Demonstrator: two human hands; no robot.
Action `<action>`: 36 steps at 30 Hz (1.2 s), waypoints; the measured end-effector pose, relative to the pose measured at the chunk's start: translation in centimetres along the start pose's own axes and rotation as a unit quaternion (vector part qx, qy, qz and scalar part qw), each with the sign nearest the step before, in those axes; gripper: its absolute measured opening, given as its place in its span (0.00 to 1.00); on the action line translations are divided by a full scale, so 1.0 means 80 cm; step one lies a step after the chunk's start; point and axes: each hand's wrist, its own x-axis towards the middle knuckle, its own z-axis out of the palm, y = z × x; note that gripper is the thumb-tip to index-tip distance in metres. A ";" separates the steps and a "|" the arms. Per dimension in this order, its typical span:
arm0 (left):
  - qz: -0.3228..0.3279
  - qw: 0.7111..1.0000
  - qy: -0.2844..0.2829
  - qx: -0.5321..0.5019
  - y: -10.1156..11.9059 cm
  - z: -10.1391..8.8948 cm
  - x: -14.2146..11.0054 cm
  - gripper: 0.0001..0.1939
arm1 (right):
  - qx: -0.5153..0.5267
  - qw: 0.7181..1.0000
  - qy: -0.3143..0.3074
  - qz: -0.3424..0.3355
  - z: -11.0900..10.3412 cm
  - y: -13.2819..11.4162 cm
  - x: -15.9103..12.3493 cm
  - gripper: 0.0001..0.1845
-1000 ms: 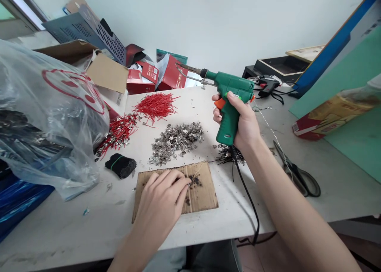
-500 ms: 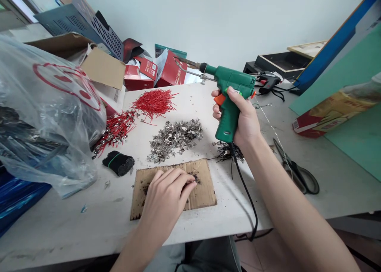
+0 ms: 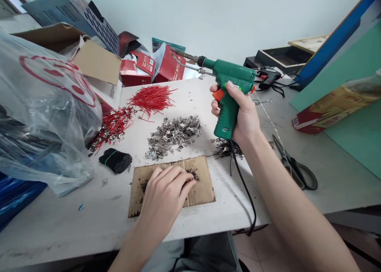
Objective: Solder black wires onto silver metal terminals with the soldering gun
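My right hand (image 3: 245,113) is wrapped round the grip of a green soldering gun (image 3: 233,75) with an orange trigger, raised above the table and its tip pointing left. Solder wire (image 3: 270,121) trails from its back end. Over a scorched cardboard piece (image 3: 205,188) lies my left hand (image 3: 168,188), thumb and index finger pinched together near a burnt spot; what they hold is too small to make out. Just beyond the cardboard sits a heap of small metal terminals (image 3: 175,135). Short black wires (image 3: 224,148) lie below the gun.
Red wires (image 3: 153,99) and red wires with terminals (image 3: 113,127) lie to the left, near a banded black wire bundle (image 3: 116,161) and a plastic bag (image 3: 65,117). Scissors (image 3: 297,170) rest at right. Red boxes (image 3: 169,65) stand at the back. The gun's black cord (image 3: 245,188) hangs over the front edge.
The view has shifted slightly, so the table's things sit a little higher and further left. Both hands keep nearly the same pose, with the soldering gun still raised.
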 end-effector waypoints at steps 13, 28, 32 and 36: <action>0.012 1.000 0.012 0.021 -0.004 -0.006 -0.003 0.06 | -0.005 1.000 0.007 0.009 0.001 -0.002 -0.001 0.10; 0.032 0.999 0.012 0.004 0.001 0.001 -0.001 0.07 | 0.028 0.999 0.010 0.015 -0.002 0.001 0.003 0.07; 0.027 0.999 0.023 0.017 -0.003 -0.002 -0.003 0.06 | 0.015 1.000 0.011 0.008 -0.002 0.001 0.003 0.09; 0.033 0.999 0.015 0.015 -0.001 0.002 -0.002 0.06 | 0.013 1.000 0.013 0.005 -0.001 0.002 0.004 0.09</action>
